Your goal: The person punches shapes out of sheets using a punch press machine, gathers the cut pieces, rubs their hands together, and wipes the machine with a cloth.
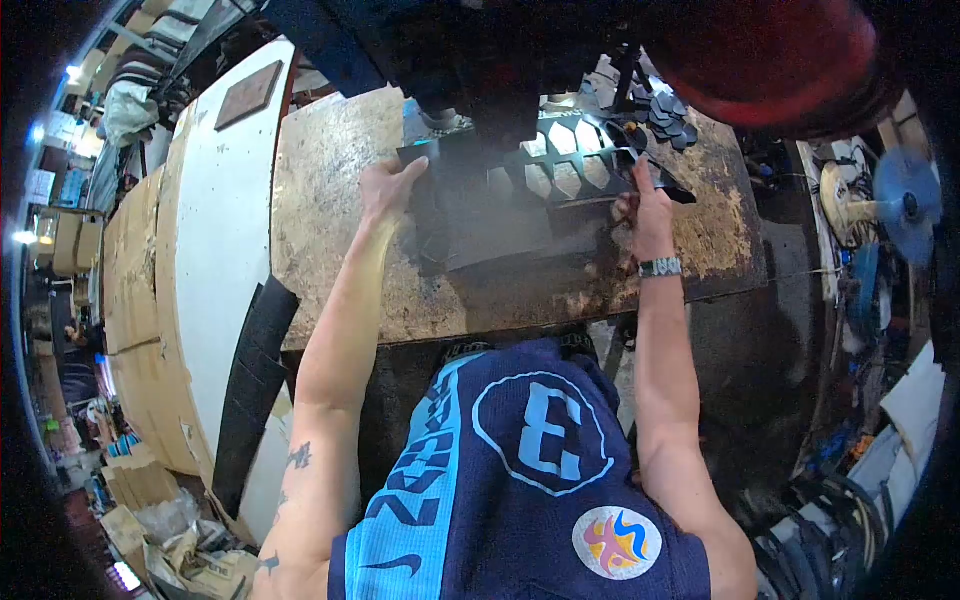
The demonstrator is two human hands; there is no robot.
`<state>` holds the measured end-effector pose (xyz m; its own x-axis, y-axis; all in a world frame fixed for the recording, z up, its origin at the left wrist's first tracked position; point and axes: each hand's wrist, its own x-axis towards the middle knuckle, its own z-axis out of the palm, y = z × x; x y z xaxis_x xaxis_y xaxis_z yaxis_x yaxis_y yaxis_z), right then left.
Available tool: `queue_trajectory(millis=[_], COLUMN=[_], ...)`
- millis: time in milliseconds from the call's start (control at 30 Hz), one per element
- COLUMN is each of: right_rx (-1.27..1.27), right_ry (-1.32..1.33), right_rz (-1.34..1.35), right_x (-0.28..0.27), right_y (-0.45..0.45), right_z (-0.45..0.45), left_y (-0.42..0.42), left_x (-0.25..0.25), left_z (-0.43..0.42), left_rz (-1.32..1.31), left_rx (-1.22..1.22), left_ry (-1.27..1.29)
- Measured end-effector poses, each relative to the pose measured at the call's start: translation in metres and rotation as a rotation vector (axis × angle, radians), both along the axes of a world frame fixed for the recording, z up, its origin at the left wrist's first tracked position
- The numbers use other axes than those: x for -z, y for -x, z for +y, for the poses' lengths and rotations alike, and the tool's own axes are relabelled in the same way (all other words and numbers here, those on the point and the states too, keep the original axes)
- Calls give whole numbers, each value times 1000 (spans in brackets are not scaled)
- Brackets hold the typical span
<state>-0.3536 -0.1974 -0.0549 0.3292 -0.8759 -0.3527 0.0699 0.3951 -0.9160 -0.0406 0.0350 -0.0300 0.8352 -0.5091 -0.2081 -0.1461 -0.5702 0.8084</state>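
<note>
A thin black sheet (480,225) with rows of pointed cut-out holes spans the space between my hands, over the worn worktable and beneath a dark machine head (505,110). My left hand (390,185) pinches the sheet's left edge, thumb on top. At the holed end, my right hand (652,212) grips the right edge, its fingers slightly blurred and partly hidden. Just beyond that hand lies a heap of small dark cut pieces (665,118). The machine hides part of the sheet's far edge.
The wooden worktable (320,230) has a scuffed top. Black strips (255,380) lean at its left beside a white board (225,200) and cardboard (135,290). A red rounded machine part (780,60) hangs at upper right. Further right stands a blue fan (908,205).
</note>
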Motion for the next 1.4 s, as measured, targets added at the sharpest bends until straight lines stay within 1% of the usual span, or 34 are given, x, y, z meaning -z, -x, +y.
queue_trajectory(millis=[33,67,100,133,167,233,267,333,367,433,467,500,567,600,633,667,700,733,767,800,833,933,967,1000,1033,1100,1167,1300,1367,1400], right_rx=[-10,-82,-154,-73,-85,15,17,-51,-46,-82,-106,-123,-232,-247,-198,-148,-162,-95,-21,-35,-29,0,11,21,28,40,1,-40,-64,-25], right_ry=[4,72,147,395,399,483,479,335,343,295,291,291,217,213,206,198,197,160,120,141,135,139,144,119,95,131,110,194,215,253], right_rz=[5,268,529,546,550,20,23,-614,-614,-786,-839,-835,-933,-926,-925,-923,-923,-837,-745,-628,-622,-383,-379,-366,-354,-334,-406,-390,-227,-207], right_x=[-11,-22,-28,-17,-11,-69,-87,-111,-108,-87,-75,-68,-59,-54,-50,-47,-52,-55,-57,-59,-61,-66,-67,-72,-77,-79,-71,-75,-60,-70], right_y=[7,16,22,23,25,9,0,-22,-26,-32,-34,-37,-42,-44,-48,-52,-57,-58,-57,-56,-54,-49,-47,-49,-51,-52,-51,-59,-57,-61], right_z=[8,17,23,32,29,54,58,49,41,18,9,4,-1,-2,-5,-9,-7,-3,1,3,6,12,15,21,25,25,14,6,-16,-9], left_y=[3,10,6,1,-2,-7,-8,-3,3,11,-3,1,17,18,18,18,18,16,14,13,12,9,9,12,10,8,12,8,5,6], left_x=[-5,-9,-5,3,13,23,23,12,4,-10,11,2,-26,-25,-24,-25,-24,-20,-17,-15,-13,-12,-13,-14,-13,-12,-12,-7,-1,0], left_z=[0,-1,-1,-2,-1,1,1,-1,-2,-2,-2,0,-1,0,-1,-1,-1,0,1,0,-1,0,-1,0,-2,-1,2,0,1,1], left_rz=[7,92,94,49,9,-2,21,34,33,54,53,58,45,46,48,15,-19,18,23,-2,-30,-57,-67,-23,-21,-39,-29,6,8,7], left_rx=[4,-18,-32,-32,-29,-33,-23,-7,0,12,13,-2,-8,-14,-28,-24,-18,-8,-12,-11,-5,16,22,18,23,30,23,0,17,12], left_ry=[-12,97,108,78,40,36,48,61,67,136,99,105,5,47,56,31,2,70,64,45,27,13,3,71,79,33,56,84,99,110])
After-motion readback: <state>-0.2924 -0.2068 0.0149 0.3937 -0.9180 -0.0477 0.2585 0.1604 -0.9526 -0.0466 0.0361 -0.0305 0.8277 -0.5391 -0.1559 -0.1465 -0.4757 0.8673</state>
